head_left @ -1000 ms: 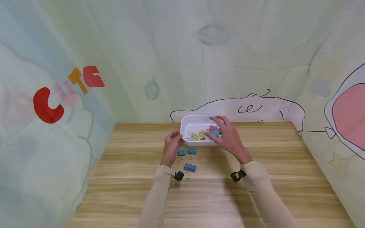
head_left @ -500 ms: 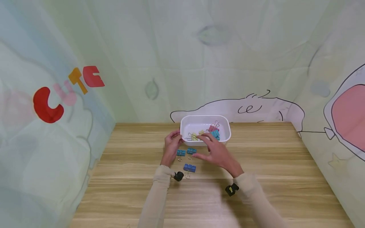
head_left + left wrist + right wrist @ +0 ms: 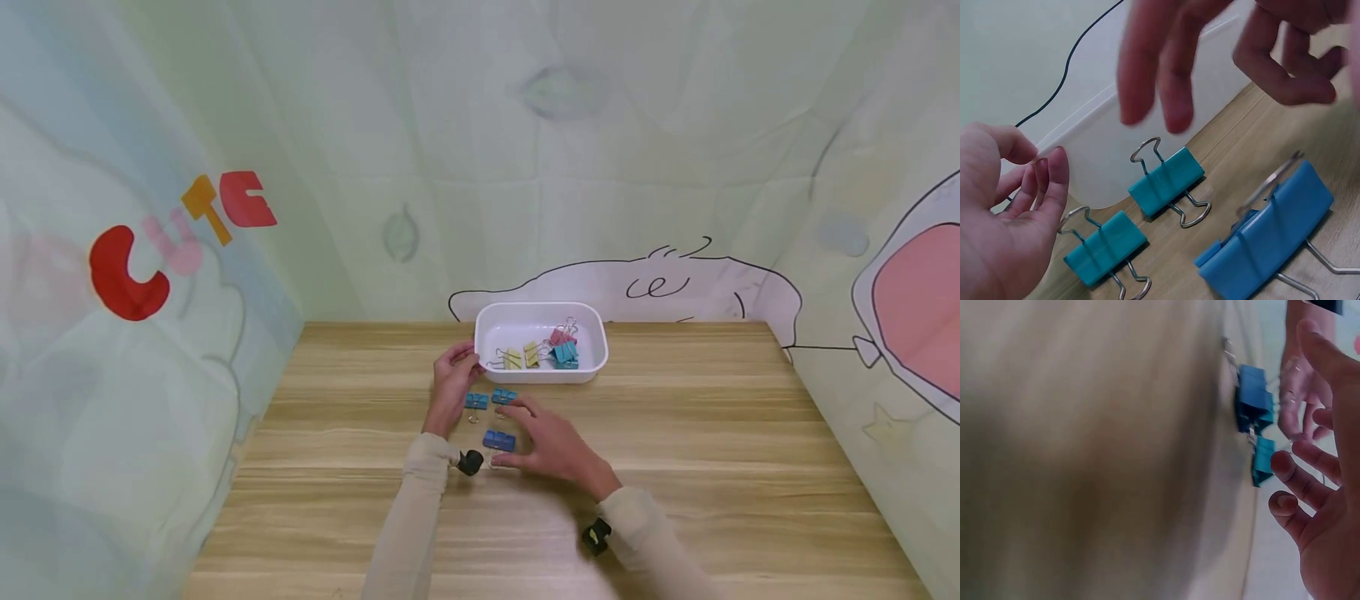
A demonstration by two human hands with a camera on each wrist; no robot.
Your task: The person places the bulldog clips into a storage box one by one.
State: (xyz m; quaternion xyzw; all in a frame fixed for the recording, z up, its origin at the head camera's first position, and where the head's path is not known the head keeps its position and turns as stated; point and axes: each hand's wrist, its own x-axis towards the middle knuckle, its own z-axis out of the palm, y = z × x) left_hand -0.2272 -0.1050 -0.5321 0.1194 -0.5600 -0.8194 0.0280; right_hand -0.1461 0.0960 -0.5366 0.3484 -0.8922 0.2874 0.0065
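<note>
My left hand pinches the left end of a white plastic tray between thumb and fingers. In front of the tray lie two teal binder clips and a larger blue binder clip. Over the blue clip hovers my right hand, thumb and fingers spread apart with nothing held. From the left wrist view, the right fingers hang above the teal clips, apart from the blue clip. Yellow binder clips, a pink one and teal ones lie inside the tray.
The wooden tabletop reaches back to a printed curtain that hangs along the rear and both sides. The tray stands near the table's back edge. Each wrist wears a small black camera.
My right hand has come from over the tray's right side, down and left toward the clips on the table, leaving the clips inside the tray uncovered. The left hand and tray stay put.
</note>
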